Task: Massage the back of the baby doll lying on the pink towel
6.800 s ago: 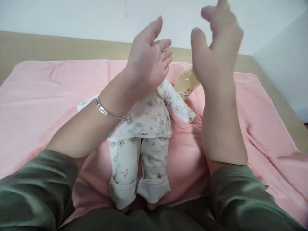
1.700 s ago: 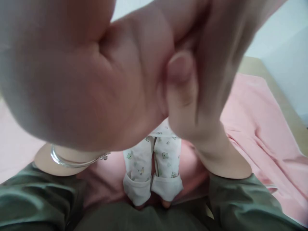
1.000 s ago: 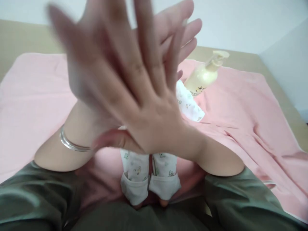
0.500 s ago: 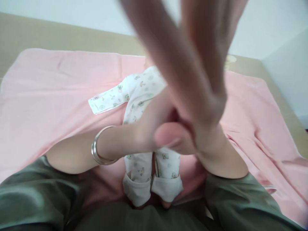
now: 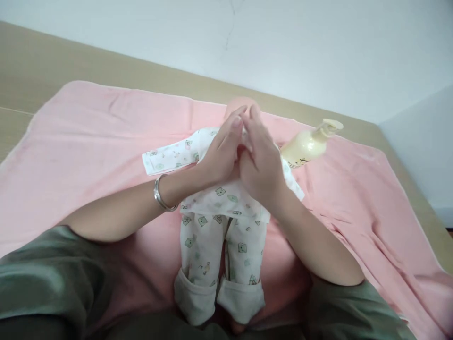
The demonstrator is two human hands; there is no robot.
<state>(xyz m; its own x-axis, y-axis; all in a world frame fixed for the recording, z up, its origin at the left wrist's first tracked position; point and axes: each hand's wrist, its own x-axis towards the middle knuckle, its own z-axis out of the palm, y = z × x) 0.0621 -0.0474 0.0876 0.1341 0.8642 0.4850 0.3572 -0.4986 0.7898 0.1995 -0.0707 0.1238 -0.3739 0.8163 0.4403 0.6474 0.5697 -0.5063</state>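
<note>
My left hand [image 5: 220,156] and my right hand [image 5: 264,170] are cupped toward each other, fingers stretched out and fingertips close together. Nothing can be seen held in them, though the space between the palms is partly hidden. They hover over the chest of a small doll-like figure lying on its back. It wears a white printed top [image 5: 226,200] and matching trousers [image 5: 246,245] with turned-up cuffs. Its pinkish head [image 5: 242,101] shows behind my fingertips, the rest of it covered. Beyond my right hand a pale yellow pump bottle [image 5: 306,147] leans at a slant.
A pink blanket [image 5: 106,123] with folds on the right lies under the figure, on a light wooden surface [image 5: 42,56]. Behind rises a white wall [image 5: 283,52]. My knees in dark green trousers [image 5: 46,278] flank the figure. A silver bangle [image 5: 161,193] circles my left wrist.
My hands, clasped and blurred close to the camera before, have moved down and away over the figure's chest, fingers now straighter. The pump bottle, mostly covered earlier, has come into view.
</note>
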